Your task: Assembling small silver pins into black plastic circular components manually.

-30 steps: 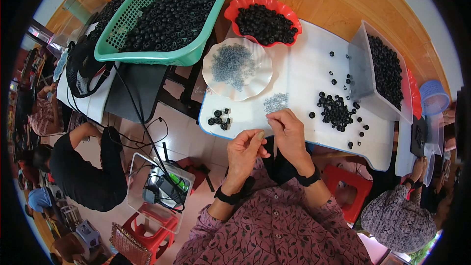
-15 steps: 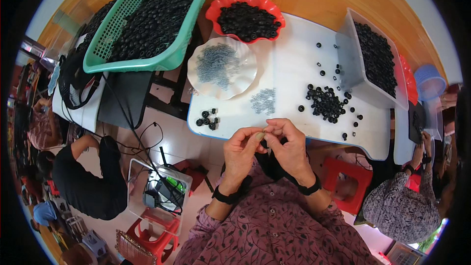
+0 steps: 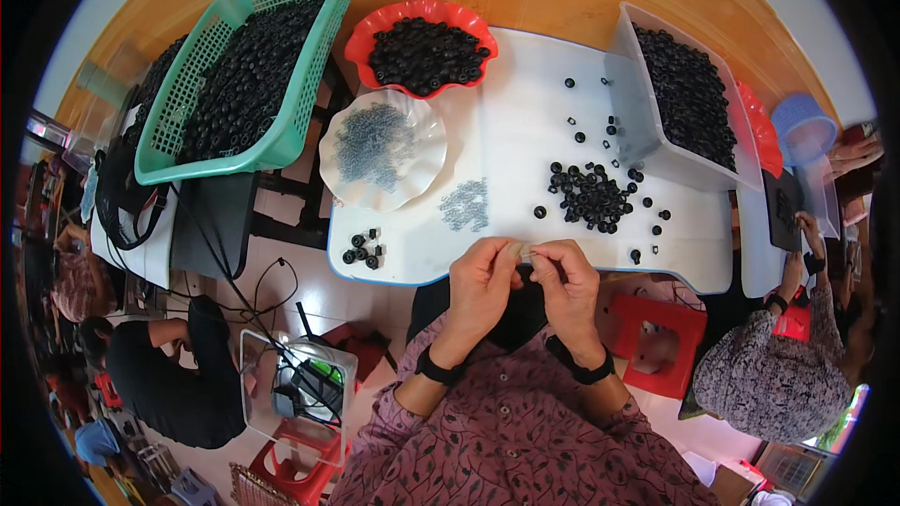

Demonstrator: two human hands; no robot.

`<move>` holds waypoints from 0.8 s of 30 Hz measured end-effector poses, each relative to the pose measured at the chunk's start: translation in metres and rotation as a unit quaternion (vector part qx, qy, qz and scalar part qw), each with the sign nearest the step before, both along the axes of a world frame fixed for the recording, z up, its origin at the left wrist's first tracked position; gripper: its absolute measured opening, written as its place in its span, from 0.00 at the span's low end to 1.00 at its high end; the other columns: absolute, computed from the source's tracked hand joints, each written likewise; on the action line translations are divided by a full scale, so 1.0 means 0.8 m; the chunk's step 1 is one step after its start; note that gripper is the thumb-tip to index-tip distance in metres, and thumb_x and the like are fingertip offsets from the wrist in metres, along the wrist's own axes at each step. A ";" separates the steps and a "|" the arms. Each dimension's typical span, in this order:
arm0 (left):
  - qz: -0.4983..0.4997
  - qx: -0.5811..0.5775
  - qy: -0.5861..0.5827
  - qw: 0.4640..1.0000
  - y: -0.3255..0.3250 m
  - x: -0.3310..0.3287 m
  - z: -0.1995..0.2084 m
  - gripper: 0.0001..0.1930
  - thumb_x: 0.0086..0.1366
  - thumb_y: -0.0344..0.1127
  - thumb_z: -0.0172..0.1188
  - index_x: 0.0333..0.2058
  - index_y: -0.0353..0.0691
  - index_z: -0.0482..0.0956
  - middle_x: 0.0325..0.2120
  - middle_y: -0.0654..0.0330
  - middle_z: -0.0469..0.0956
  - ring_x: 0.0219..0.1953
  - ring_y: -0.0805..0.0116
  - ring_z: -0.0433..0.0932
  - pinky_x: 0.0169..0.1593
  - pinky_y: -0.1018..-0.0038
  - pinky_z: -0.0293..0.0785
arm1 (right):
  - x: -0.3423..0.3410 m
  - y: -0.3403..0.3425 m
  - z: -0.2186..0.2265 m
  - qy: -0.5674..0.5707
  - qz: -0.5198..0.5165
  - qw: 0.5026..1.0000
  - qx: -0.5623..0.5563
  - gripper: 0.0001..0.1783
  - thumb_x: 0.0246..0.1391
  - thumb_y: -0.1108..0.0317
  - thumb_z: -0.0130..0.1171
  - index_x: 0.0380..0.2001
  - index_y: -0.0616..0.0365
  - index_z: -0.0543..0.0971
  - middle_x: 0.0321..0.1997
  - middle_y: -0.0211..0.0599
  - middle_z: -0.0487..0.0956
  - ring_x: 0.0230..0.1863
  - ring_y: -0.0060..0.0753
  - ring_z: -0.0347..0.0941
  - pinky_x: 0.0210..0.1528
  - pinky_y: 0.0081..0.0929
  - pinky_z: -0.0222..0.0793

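My left hand (image 3: 483, 283) and my right hand (image 3: 565, 286) meet at the near edge of the white table (image 3: 534, 145), thumbs and forefingers pinched close together. Whatever lies between the fingertips is too small and covered to name. Just beyond them is a little patch of tiny clear-grey pieces (image 3: 465, 205). A loose pile of small black round parts (image 3: 592, 199) lies to the right. On the left, near the table's corner, sits a small cluster of black parts (image 3: 363, 249).
Small grey pieces fill a white scalloped plate (image 3: 429, 145). Black parts fill a red scalloped bowl (image 3: 356, 49), a green basket (image 3: 291, 145) and a clear plastic bin (image 3: 637, 122). A red stool (image 3: 689, 333) stands below the table. Another person (image 3: 769, 375) sits at the right.
The table and containers sit further left in view. A black bit showed between my hands before; now my fingers cover that spot. My hands have turned and stay pinched together.
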State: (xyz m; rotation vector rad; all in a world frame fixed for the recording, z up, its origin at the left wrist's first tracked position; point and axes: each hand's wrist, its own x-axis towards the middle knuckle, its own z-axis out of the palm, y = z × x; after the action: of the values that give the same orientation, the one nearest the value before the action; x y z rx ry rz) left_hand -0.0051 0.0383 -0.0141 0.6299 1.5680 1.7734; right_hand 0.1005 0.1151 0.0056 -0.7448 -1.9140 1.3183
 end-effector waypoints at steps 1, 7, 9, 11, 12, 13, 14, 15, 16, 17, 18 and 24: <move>0.002 -0.024 0.072 0.997 0.007 -0.001 0.004 0.06 0.64 0.27 0.57 0.39 0.34 0.77 0.26 0.58 0.75 0.22 0.71 0.76 0.27 0.74 0.73 | 0.004 0.004 -0.003 -0.007 -0.021 1.000 -0.014 0.04 0.56 0.78 0.57 0.36 0.64 0.77 0.32 0.33 0.75 0.27 0.19 0.71 0.30 0.16 0.67; -0.006 -0.022 0.374 0.927 0.055 -0.004 0.001 0.19 0.54 0.19 0.56 0.46 0.39 0.77 0.36 0.51 0.72 0.34 0.54 0.75 0.33 0.67 0.74 | 0.021 0.025 -0.014 0.007 -0.074 0.995 -0.066 0.05 0.57 0.78 0.56 0.37 0.65 0.77 0.32 0.31 0.75 0.28 0.17 0.71 0.31 0.15 0.68; -0.034 -0.043 0.417 0.907 0.063 -0.003 0.000 0.22 0.51 0.20 0.57 0.47 0.39 0.75 0.38 0.50 0.70 0.39 0.51 0.74 0.34 0.63 0.74 | 0.025 0.030 -0.017 0.021 -0.085 0.992 -0.087 0.05 0.57 0.77 0.56 0.37 0.65 0.77 0.33 0.30 0.75 0.28 0.16 0.70 0.32 0.14 0.68; -0.045 -0.106 0.486 0.866 0.069 -0.001 0.001 0.22 0.48 0.22 0.58 0.46 0.39 0.75 0.39 0.50 0.68 0.41 0.50 0.72 0.35 0.62 0.75 | 0.028 0.033 -0.018 0.020 -0.088 0.992 -0.092 0.05 0.57 0.77 0.56 0.37 0.65 0.77 0.33 0.30 0.75 0.28 0.16 0.70 0.32 0.14 0.68; -0.047 -0.106 0.486 0.866 0.070 -0.001 0.001 0.22 0.48 0.22 0.58 0.46 0.39 0.75 0.39 0.50 0.68 0.41 0.50 0.72 0.35 0.62 0.75 | 0.029 0.034 -0.018 0.018 -0.089 0.991 -0.097 0.05 0.57 0.77 0.56 0.37 0.65 0.77 0.33 0.30 0.75 0.28 0.16 0.70 0.32 0.14 0.68; -0.049 -0.115 0.499 0.858 0.071 -0.001 0.000 0.20 0.49 0.22 0.58 0.44 0.37 0.74 0.38 0.51 0.67 0.40 0.50 0.72 0.34 0.62 0.76 | 0.030 0.034 -0.019 0.018 -0.090 0.991 -0.098 0.05 0.57 0.77 0.56 0.37 0.65 0.77 0.33 0.30 0.75 0.28 0.16 0.70 0.32 0.14 0.68; -0.051 -0.125 0.511 0.849 0.072 -0.002 0.000 0.17 0.49 0.23 0.57 0.41 0.35 0.74 0.36 0.52 0.67 0.38 0.51 0.72 0.34 0.63 0.76 | 0.031 0.035 -0.019 0.012 -0.088 0.992 -0.091 0.05 0.58 0.76 0.56 0.38 0.64 0.77 0.32 0.27 0.75 0.28 0.14 0.70 0.32 0.14 0.68; -0.052 -0.125 0.511 0.849 0.072 -0.002 -0.001 0.17 0.49 0.23 0.57 0.41 0.35 0.74 0.36 0.52 0.67 0.38 0.51 0.72 0.34 0.63 0.76 | 0.031 0.035 -0.018 0.007 -0.085 0.993 -0.085 0.06 0.59 0.75 0.56 0.39 0.63 0.77 0.31 0.25 0.76 0.28 0.13 0.69 0.32 0.13 0.67; -0.045 -0.121 0.516 0.847 0.072 -0.002 -0.004 0.15 0.49 0.22 0.57 0.39 0.34 0.73 0.36 0.52 0.66 0.38 0.51 0.72 0.33 0.63 0.76 | 0.031 0.035 -0.017 0.007 -0.086 0.993 -0.085 0.06 0.59 0.75 0.56 0.39 0.63 0.77 0.31 0.25 0.76 0.28 0.13 0.69 0.32 0.13 0.67; -0.038 -0.116 0.521 0.845 0.072 -0.002 -0.005 0.13 0.48 0.22 0.57 0.36 0.33 0.73 0.35 0.52 0.66 0.37 0.52 0.71 0.33 0.64 0.76 | 0.030 0.035 -0.017 0.011 -0.088 0.992 -0.093 0.05 0.58 0.76 0.57 0.38 0.64 0.77 0.31 0.27 0.75 0.28 0.14 0.70 0.32 0.13 0.67; -0.039 -0.116 0.520 0.845 0.072 -0.002 -0.005 0.13 0.48 0.22 0.57 0.36 0.33 0.73 0.35 0.52 0.66 0.37 0.52 0.71 0.33 0.64 0.76 | 0.030 0.035 -0.016 0.015 -0.089 0.991 -0.101 0.05 0.57 0.76 0.57 0.37 0.66 0.77 0.32 0.29 0.75 0.28 0.16 0.71 0.32 0.14 0.68; -0.008 -0.122 0.527 0.841 0.067 -0.002 -0.006 0.13 0.51 0.21 0.57 0.37 0.31 0.74 0.32 0.50 0.66 0.34 0.53 0.73 0.31 0.66 0.76 | 0.029 0.031 -0.008 0.014 -0.093 0.989 -0.118 0.06 0.57 0.77 0.57 0.37 0.66 0.78 0.33 0.30 0.75 0.28 0.16 0.71 0.32 0.15 0.68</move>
State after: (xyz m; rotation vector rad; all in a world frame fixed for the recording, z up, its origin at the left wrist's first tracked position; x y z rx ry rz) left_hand -0.0069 0.0919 -0.0192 1.6490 2.4020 1.1587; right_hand 0.1237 0.1403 -0.0010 -0.9912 -1.6387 1.4416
